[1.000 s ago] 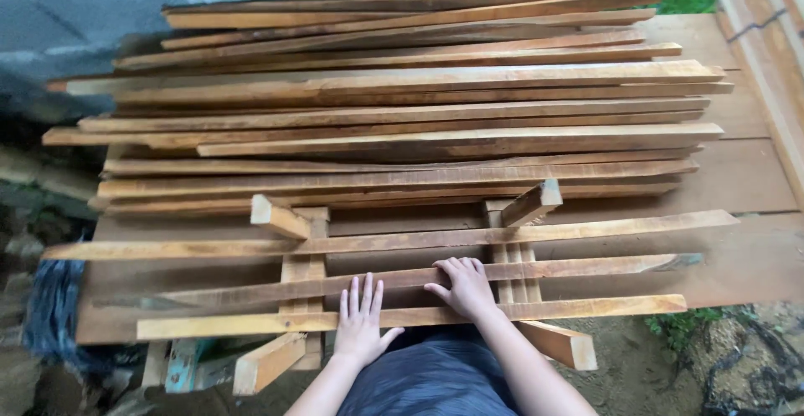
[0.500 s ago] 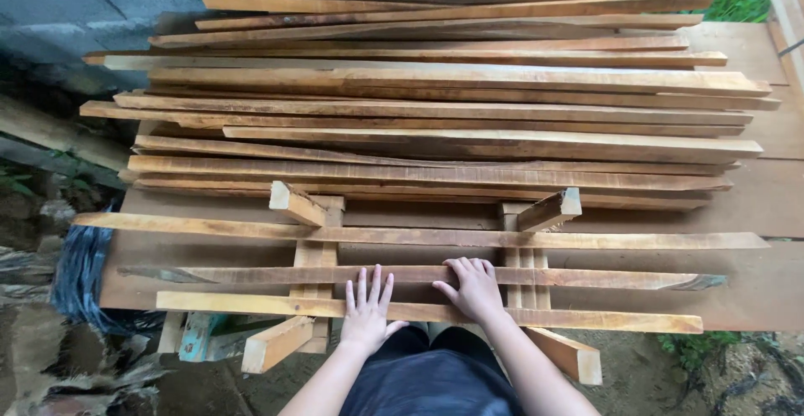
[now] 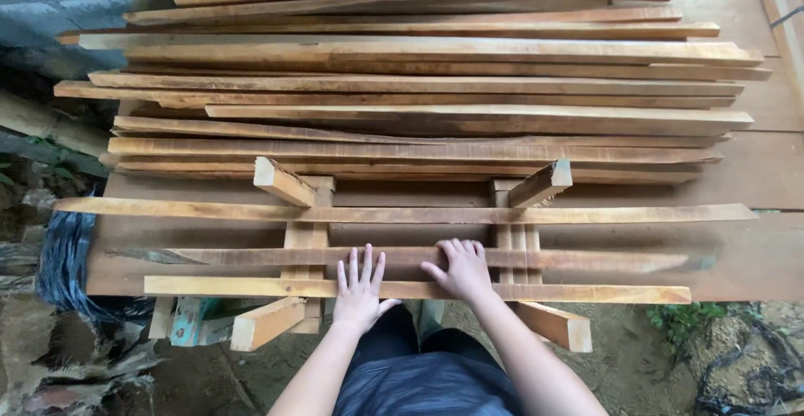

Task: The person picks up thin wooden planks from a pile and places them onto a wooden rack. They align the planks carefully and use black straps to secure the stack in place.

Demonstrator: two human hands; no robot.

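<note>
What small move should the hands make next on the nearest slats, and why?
Probably close the fingers around one slat to lift or slide it. The left hand lies flat and open on the nearest slat, and the right hand rests curled over the middle slat. Neither grips yet. Both slats lie loose across two supports, apart from the stack behind.

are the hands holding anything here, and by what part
Nothing is gripped. The left hand lies flat, fingers spread, on the nearest slat; the right hand rests with curled fingers on the middle slat, near mid-length.
</note>
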